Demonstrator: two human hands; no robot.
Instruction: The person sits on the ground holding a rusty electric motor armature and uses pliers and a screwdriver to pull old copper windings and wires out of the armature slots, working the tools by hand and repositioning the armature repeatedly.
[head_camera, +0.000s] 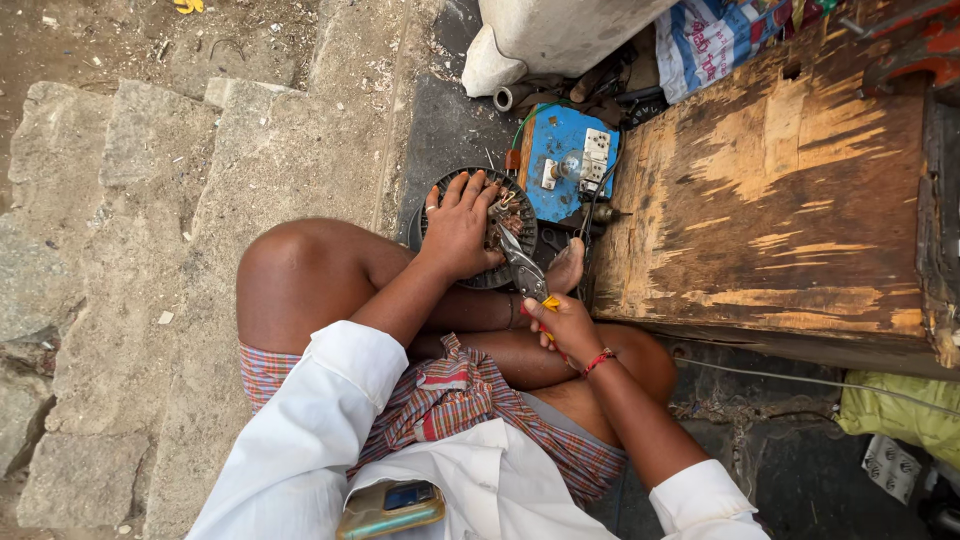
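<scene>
Nearest to us, a phone (392, 508) in a greenish case pokes from the pocket of our white shirt (470, 480). To the right stands a big worn wooden block (790, 200), its edge just beside our right foot. Ahead of our crossed legs, a round dark motor stator (505, 235) rests on the ground, with a blue switch board (565, 160) just behind it. Our left hand (458, 232) lies spread over the stator, fingers open and pressing on its top. Our right hand (568, 325) is closed around the yellow-and-red handles of 1 pair of pliers (522, 265), whose tips reach into the stator's windings.
</scene>
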